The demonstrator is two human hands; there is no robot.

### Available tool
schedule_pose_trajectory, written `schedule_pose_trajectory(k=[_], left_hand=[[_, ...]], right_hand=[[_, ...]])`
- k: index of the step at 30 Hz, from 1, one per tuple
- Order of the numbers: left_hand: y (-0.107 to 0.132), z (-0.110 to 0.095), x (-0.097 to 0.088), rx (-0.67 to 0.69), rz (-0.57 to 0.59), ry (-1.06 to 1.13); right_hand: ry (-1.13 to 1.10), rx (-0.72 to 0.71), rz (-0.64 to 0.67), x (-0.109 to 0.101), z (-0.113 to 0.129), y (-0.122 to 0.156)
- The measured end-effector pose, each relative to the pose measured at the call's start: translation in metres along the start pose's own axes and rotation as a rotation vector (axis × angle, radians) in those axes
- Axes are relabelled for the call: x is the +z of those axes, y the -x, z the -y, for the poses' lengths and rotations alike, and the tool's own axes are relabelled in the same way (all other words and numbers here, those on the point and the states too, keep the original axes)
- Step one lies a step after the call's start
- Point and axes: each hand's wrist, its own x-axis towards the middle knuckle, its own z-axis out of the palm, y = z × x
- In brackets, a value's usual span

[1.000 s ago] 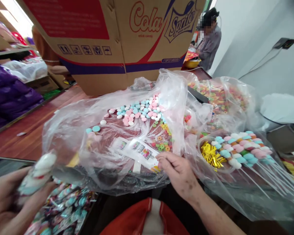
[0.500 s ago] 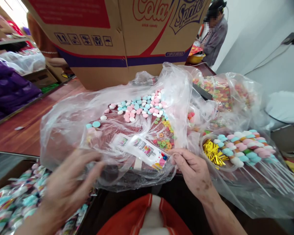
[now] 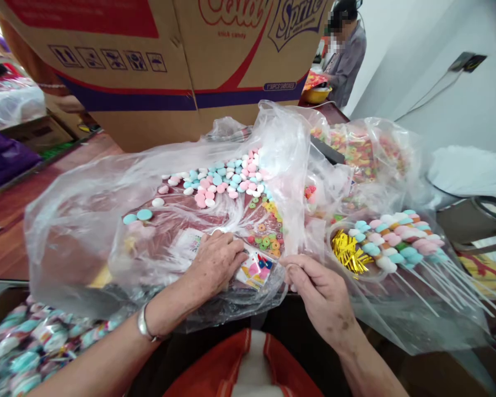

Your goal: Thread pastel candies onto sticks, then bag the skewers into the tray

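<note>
A clear-and-white printed plastic packet (image 3: pixel 254 271) with coloured balloon shapes lies at the table's front edge. My left hand (image 3: pixel 215 262), a silver bangle on its wrist, rests over the packet's middle, fingers slightly bent and its thumb hidden. Pinched between thumb and forefinger of my right hand (image 3: pixel 320 289) is the packet's right end. Another white packet (image 3: pixel 186 242) shows partly beyond my left hand. Under and around them spreads a large clear plastic bag (image 3: pixel 74 220). Pink, blue and white candies (image 3: pixel 215 184) lie behind, with ring-shaped gummies (image 3: pixel 268 242) nearer my right hand.
Marshmallow skewers (image 3: pixel 400 240) and gold twist ties (image 3: pixel 349 251) sit at right. A big carton (image 3: pixel 144 124) stands behind; a box of wrapped candies (image 3: pixel 37 347) is at lower left. Bagged gummies (image 3: pixel 359 154) lie at back right. A co-worker (image 3: pixel 347 60) stands beyond.
My left hand has moved right, from the bag's left side onto the printed packet. My right hand keeps its pinch on the packet's end. The view has shifted slightly right.
</note>
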Motion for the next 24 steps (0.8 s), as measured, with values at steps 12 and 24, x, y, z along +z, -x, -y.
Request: schedule_pose_trajectory(k=[12, 24], left_hand=[[0.004, -0.043, -0.032, 0.018, -0.376, -0.006], [-0.009, -0.047, -0.063, -0.013, 0.126, 0.512]], right_hand=[[-0.096, 0.097, 0.005, 0.031, 0.005, -0.013], [-0.131, 0.196, 0.116, -0.001, 0.012, -0.018]])
